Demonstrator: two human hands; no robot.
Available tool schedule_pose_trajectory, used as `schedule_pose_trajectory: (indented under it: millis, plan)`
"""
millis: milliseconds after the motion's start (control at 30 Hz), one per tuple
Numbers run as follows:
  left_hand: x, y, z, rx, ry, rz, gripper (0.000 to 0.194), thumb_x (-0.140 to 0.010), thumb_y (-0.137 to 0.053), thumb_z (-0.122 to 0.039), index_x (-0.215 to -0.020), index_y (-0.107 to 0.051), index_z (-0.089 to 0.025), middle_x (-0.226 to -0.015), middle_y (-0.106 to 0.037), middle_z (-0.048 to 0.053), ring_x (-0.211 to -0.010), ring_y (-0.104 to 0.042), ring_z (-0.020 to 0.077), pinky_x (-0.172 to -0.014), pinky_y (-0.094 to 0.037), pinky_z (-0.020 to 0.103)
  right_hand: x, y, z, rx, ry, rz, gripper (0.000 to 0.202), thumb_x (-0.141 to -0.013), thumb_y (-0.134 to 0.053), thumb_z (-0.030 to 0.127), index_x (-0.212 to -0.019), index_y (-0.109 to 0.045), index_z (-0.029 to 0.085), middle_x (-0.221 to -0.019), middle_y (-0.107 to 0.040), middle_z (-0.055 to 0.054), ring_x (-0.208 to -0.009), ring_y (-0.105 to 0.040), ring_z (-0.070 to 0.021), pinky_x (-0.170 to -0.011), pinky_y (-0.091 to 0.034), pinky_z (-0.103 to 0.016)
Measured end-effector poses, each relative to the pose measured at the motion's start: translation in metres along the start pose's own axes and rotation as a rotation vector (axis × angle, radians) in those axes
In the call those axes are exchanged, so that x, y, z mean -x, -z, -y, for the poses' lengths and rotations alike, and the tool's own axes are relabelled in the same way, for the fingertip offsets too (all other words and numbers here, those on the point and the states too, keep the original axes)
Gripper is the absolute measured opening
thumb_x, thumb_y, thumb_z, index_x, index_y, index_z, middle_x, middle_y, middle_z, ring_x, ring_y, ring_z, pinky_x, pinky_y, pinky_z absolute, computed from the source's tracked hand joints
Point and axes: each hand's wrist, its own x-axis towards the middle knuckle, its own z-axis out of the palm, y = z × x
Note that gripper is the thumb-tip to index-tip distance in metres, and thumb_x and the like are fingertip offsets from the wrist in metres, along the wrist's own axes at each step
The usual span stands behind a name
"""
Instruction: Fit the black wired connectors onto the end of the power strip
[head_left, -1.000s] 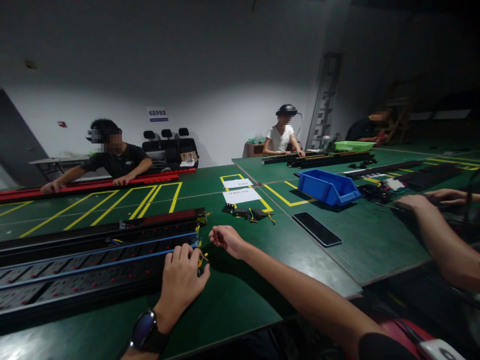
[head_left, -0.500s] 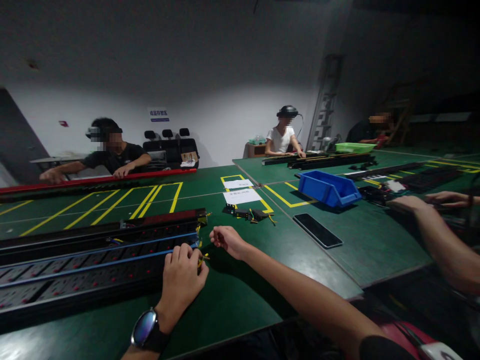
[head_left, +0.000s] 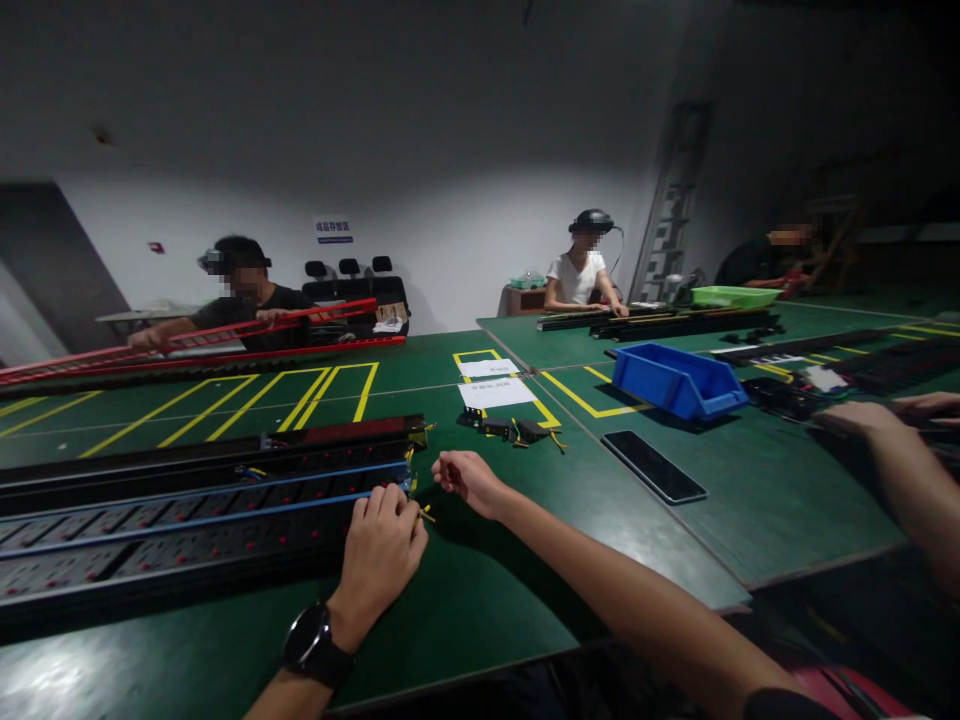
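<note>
Long black strips (head_left: 225, 535) with rows of grey modules and red dots lie at the left, with blue edge lines running along them. My left hand (head_left: 384, 550), a watch on its wrist, is closed over the right end of the nearest strip. Yellow wire ends (head_left: 426, 514) stick out beside its fingertips. Just right of the strip ends, my right hand (head_left: 472, 482) hovers above the table with fingers curled together in a pinch. Whatever it holds, if anything, is too small to make out.
Small black parts with yellow wires (head_left: 514, 428) lie beyond my right hand, near white paper sheets (head_left: 496, 392). A blue bin (head_left: 675, 385) and a phone (head_left: 654, 466) are to the right. A co-worker's arm (head_left: 892, 450) reaches in there; another person lifts a red rail (head_left: 322, 318) opposite.
The view has shifted slightly, so things appear further right. My hands keep nearly the same pose at the strip ends. Across the table, a co-worker has raised a red rail at an angle.
</note>
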Motion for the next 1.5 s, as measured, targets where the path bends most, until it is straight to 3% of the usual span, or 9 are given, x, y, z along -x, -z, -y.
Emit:
schedule_pose_trajectory:
  millis: [1500]
  plan:
    - [0.0009,0.0016,-0.0043,0.062,0.087,0.023,0.014,-0.088,-0.056,-0.022,-0.084,-0.069,-0.02,-0.092,-0.061,0.008,-0.094,-0.053,0.0258,-0.081,-0.037,0.041,0.0003,0.0029,-0.0055,0.066,0.029,0.013,0.027,-0.079,-0.066,0.042,-0.068,-0.067,0.018,-0.065,-0.063,-0.002,-0.057,-0.05,-0.0118,-0.056,-0.034,-0.026]
